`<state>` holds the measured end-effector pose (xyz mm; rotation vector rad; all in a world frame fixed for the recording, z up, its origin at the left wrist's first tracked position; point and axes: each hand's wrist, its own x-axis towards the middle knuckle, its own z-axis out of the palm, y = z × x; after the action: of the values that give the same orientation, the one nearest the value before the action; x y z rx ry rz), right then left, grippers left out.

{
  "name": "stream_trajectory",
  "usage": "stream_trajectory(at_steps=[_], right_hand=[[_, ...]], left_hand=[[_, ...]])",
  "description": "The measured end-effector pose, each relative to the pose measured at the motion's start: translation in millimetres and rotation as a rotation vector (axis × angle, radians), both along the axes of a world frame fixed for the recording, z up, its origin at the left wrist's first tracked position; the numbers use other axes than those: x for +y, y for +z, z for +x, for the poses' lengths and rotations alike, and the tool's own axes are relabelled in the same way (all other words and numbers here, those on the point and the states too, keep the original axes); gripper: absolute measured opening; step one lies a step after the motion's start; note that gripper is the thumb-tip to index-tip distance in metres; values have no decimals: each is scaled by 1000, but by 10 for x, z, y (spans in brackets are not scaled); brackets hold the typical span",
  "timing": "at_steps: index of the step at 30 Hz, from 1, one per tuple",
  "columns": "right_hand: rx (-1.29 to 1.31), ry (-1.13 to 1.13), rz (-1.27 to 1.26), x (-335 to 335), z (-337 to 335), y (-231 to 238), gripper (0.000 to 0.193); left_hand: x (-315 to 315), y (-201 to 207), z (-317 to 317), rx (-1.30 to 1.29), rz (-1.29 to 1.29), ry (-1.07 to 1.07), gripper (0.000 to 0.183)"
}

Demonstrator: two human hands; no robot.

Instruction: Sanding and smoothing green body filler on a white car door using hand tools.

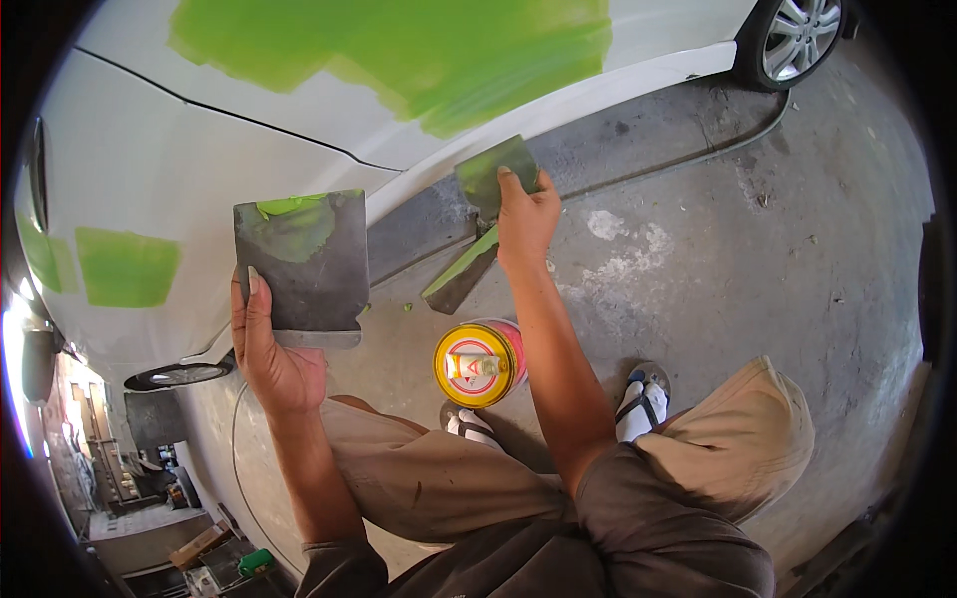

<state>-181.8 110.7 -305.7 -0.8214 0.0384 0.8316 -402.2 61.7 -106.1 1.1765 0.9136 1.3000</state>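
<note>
My left hand (269,354) grips the lower left edge of a flat dark mixing plate (299,279), thumb on its face. A dab of bright green filler (291,205) sits at the plate's top edge, with a thin green smear below it. In my right hand (528,219) is a dark flat spreader (478,179), pinched between thumb and fingers and coated with green. It is held apart from the plate, near the lower side of a white car (199,149). A broad green filler patch (478,60) covers part of the car's side.
A yellow-rimmed tin (440,364) with a small tube (483,366) on its lid stands between my feet. Behind it lies a dark strip with a green edge (461,271). A hose (688,157) runs along the concrete floor. Another green patch (125,267) marks the car at left.
</note>
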Motion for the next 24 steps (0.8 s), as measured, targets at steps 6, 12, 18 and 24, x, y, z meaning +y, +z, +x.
stream_trajectory(at_steps=[6,12,18,24], right_hand=[[-402,-154,-152,181,-25,-132,17],[-554,-171,-328,212,-17,43,16],[-530,-139,-308,279,33,47,17],[-639,-380,-332,348,469,50,19]], left_hand=[[-20,-55,45,16,13,-18,45],[-18,-25,58,51,17,-18,45],[-14,-25,55,48,27,-64,45],[-17,-32,43,44,8,-44,44]])
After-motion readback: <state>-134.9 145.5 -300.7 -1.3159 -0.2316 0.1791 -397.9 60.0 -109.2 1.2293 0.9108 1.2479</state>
